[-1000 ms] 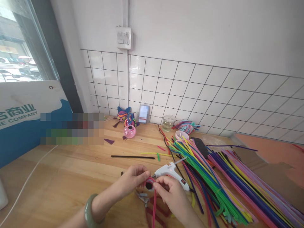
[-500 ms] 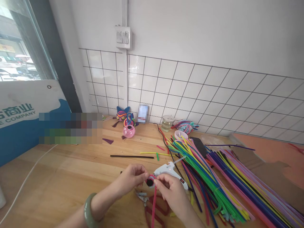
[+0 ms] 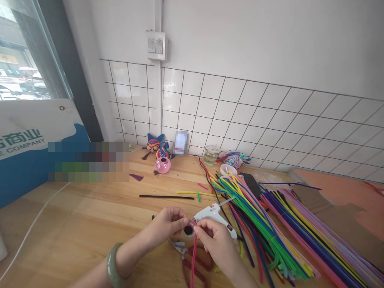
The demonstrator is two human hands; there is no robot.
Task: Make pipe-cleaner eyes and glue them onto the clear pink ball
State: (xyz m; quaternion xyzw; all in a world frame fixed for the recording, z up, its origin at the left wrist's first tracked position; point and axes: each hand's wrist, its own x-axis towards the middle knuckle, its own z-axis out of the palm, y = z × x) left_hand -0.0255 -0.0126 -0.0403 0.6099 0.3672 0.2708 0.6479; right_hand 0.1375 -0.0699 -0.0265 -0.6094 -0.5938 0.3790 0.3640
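Note:
Between my two hands is a small round piece (image 3: 189, 229) with a black centre and a pink and pale rim. A pink pipe cleaner (image 3: 194, 258) runs along its edge and hangs down toward me. My left hand (image 3: 172, 221) pinches the rim from the left with thumb and forefinger; a green bangle (image 3: 113, 266) is on that wrist. On the other side, my right hand (image 3: 213, 236) pinches the pipe cleaner against the rim. Just behind lies a white glue gun (image 3: 213, 218), partly covered by my right hand. Red-handled scissors (image 3: 199, 264) rest on the table beneath the hands.
Bundles of coloured pipe cleaners (image 3: 270, 228) spread over the right side. Loose black (image 3: 166, 197) and yellow pieces lie ahead. Along the wall stand a pink round container (image 3: 163, 165), striped craft figures (image 3: 154, 144), a glass jar (image 3: 211, 155) and a white bowl (image 3: 228, 170).
Very little differs. The hanging pink pipe cleaner and the round piece have shifted slightly to the left; both hands keep their pinch.

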